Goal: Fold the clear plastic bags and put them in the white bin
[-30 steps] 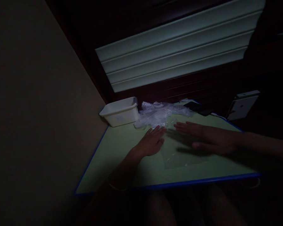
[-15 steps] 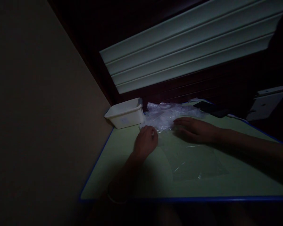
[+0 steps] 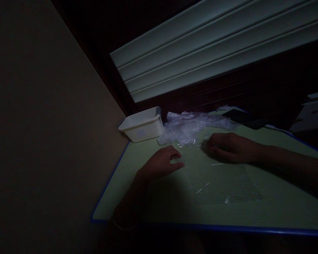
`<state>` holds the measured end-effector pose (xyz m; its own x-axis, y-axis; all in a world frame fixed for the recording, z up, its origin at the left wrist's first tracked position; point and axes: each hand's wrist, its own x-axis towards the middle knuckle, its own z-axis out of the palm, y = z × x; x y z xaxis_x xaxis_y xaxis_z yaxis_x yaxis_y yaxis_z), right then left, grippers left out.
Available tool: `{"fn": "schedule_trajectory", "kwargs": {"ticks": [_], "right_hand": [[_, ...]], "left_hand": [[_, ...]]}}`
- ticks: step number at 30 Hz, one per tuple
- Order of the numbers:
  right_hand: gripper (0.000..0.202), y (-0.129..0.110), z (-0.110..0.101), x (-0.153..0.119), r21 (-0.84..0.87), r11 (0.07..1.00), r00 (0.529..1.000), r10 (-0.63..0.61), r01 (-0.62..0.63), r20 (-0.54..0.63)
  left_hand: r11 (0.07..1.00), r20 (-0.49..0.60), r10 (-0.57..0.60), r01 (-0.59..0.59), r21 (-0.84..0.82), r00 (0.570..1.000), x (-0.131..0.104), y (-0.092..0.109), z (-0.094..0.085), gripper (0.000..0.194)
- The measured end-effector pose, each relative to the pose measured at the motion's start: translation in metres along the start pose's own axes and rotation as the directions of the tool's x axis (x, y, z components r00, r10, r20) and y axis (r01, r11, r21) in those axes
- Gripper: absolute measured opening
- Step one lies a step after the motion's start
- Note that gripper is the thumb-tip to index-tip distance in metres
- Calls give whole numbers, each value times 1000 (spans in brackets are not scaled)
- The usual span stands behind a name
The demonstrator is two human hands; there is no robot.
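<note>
Beside the dim wall (image 3: 55,123), clear plastic (image 3: 225,183) on a blue-edged table (image 3: 128,173), left hand (image 3: 161,162) unclasped, right hand (image 3: 230,147) curled, grip unclear!

ok so my table (image 3: 281,204) is pale green with a bright blue edge (image 3: 254,228), my bag (image 3: 225,183) is see-through with white glints, pile (image 3: 184,129) whitish-lilac, bin (image 3: 143,132) off-white. Slats (image 3: 201,53) are pale grey-green stripes, frame (image 3: 209,88) dark reddish-brown.

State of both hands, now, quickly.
Left hand: open, thumb and fingertips apart, near the clear plastic sheet.
Right hand: fingers curled above the sheet's far part; whether it grips anything cannot be told.
</note>
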<state>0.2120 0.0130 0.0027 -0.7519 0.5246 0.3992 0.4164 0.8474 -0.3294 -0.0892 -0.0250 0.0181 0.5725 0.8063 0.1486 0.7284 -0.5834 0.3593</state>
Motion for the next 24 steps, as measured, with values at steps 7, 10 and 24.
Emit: {"fn": "schedule_trajectory", "kwargs": {"ticks": [7, 10, 24], "right_hand": [[23, 2, 4, -1, 26, 1000, 999, 5, -6, 44], [24, 2, 4, -1, 36, 999, 999, 4, -5, 34], [46, -24, 9, 3, 129, 979, 975, -177, 160, 134]], "left_hand": [[999, 11, 32, -32, -2, 999, 5, 2, 7, 21], [1000, -54, 9, -10, -26, 999, 7, 4, 8, 22], [920, -281, -302, 202, -335, 911, 18, -8, 19, 26]]}}
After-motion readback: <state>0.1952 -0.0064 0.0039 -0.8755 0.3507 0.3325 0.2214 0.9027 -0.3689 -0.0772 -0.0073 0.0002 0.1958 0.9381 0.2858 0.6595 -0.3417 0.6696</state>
